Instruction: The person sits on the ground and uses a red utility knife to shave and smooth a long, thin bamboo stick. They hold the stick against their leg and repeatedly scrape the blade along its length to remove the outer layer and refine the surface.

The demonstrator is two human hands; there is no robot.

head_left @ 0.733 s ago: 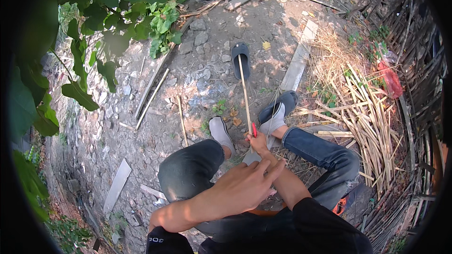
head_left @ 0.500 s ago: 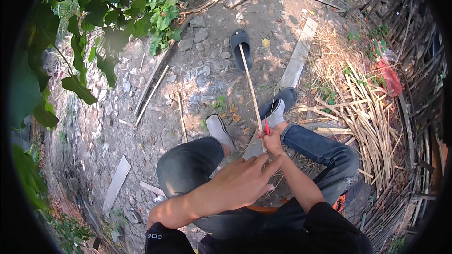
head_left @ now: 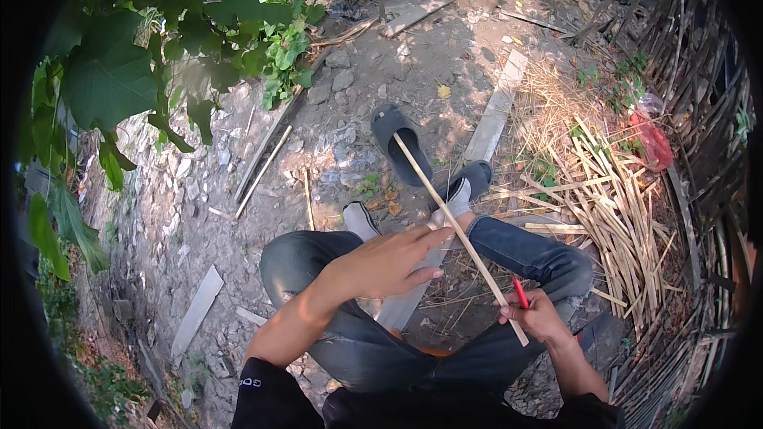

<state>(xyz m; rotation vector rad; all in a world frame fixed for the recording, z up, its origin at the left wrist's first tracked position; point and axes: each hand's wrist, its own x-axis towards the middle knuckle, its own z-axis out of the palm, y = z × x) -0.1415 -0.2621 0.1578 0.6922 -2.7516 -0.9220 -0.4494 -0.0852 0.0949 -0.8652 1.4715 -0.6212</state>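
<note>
A long pale wooden strip (head_left: 449,214) slants from a loose dark grey slipper (head_left: 383,121) toward my right thigh. Its far end overlaps the slipper's opening. My right hand (head_left: 542,319) is closed round the strip near its close end. The same hand also holds a thin red tool (head_left: 520,292), whose working end I cannot make out. My left hand (head_left: 385,260) reaches across with fingers stretched out, its fingertips beside the strip's middle; whether they touch it is unclear. Below them, a grey board (head_left: 401,310) lies between my legs.
Many split strips (head_left: 616,222) are heaped on the right, beside dry straw (head_left: 548,103) and a red plastic bag (head_left: 653,143). A stick fence (head_left: 691,56) lines the right side. Leaves (head_left: 111,71) hang at upper left. A flat plank (head_left: 497,107) lies ahead.
My right hand has drawn back to the right, bringing the strip's close end toward me. My left hand has moved left and forward to the strip. The loose slipper has shifted nearer and turned.
</note>
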